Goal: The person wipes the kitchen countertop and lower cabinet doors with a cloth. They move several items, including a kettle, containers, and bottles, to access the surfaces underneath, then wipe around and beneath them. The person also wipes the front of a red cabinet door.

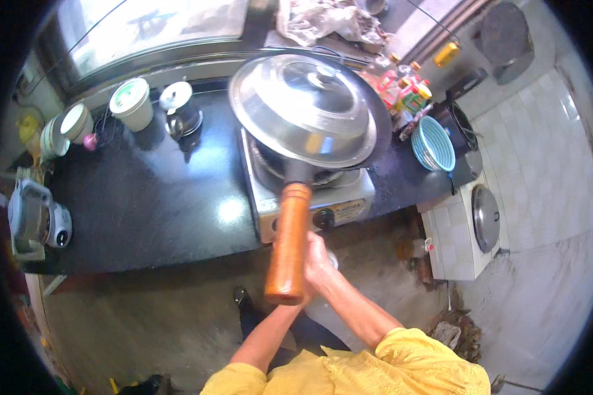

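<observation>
A wok's wooden handle (289, 244) points towards me over the front edge of a steel gas stove (311, 197). The wok stands on the stove under a domed metal lid (306, 108). My right hand (317, 254) is just right of the handle, below the stove's black knob (323, 218); its fingers are partly hidden. Most of my left hand (304, 296) lies behind the lower end of the handle. Both forearms meet there, and whether either hand holds anything cannot be seen.
On the black countertop (178, 197) stand a white lidded bucket (132, 106), a steel vessel (183, 116), bowls (76, 123) and a glass-and-white appliance (39, 219) at left. Bottles (400, 91) and a turquoise basket (432, 143) stand right of the wok. A lidded white-tiled block (449, 247) is beyond.
</observation>
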`<state>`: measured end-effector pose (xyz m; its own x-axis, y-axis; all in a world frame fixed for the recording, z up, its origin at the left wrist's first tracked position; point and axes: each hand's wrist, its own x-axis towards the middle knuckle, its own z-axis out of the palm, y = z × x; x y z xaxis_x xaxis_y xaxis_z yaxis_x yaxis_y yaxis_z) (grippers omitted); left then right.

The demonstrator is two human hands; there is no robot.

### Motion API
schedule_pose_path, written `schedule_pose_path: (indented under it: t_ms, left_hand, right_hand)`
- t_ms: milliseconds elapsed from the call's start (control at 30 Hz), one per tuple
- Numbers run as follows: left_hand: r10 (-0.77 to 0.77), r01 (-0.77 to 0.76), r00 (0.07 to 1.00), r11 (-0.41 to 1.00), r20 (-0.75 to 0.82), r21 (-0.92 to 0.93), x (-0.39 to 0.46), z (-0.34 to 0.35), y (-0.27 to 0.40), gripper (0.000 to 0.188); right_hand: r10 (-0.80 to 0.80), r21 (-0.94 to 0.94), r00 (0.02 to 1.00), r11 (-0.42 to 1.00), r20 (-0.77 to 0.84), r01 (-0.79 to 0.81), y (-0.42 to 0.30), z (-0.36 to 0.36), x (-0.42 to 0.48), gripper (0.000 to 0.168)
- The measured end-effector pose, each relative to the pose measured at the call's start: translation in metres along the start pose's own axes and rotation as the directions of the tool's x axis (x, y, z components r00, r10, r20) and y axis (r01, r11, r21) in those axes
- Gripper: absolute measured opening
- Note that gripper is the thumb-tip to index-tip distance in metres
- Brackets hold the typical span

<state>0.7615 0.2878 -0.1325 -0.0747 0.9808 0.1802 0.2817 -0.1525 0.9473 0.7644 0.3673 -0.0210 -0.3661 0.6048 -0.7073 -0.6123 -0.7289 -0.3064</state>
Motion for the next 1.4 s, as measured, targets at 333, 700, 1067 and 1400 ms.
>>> schedule_pose_path:
  t_ms: [333, 700, 1067, 1400]
  left_hand:
    - [-0.222, 0.215, 0.975, 0.961, 0.021, 0.173, 0.037, 0.027, -0.001, 0.038]
    - [0.132, -0.324, 0.892, 0.855, 0.433, 0.405, 0.058, 0.073, 0.025, 0.036]
    - [-0.657, 0.611, 0.734, 0.749, -0.171, -0.255, -0.089, -0.075, 0.037, 0.030]
    - [-0.411, 0.437, 0.895, 0.729, -0.175, 0.526, 0.017, -0.158, 0.075, 0.055]
  right_hand:
    - [-0.040, 0.105, 0.999, 0.994, -0.003, 0.040, 0.010, -0.014, 0.008, 0.013]
    - [-0.014, 0.093, 0.998, 0.996, 0.055, 0.009, 0.007, -0.010, 0.003, 0.014]
    - [-0.003, 0.066, 0.997, 0.998, -0.072, 0.008, 0.024, -0.043, 0.037, 0.026]
    - [-0.661, -0.737, 0.727, 0.583, -0.185, 0.342, -0.070, -0.092, -0.040, 0.027]
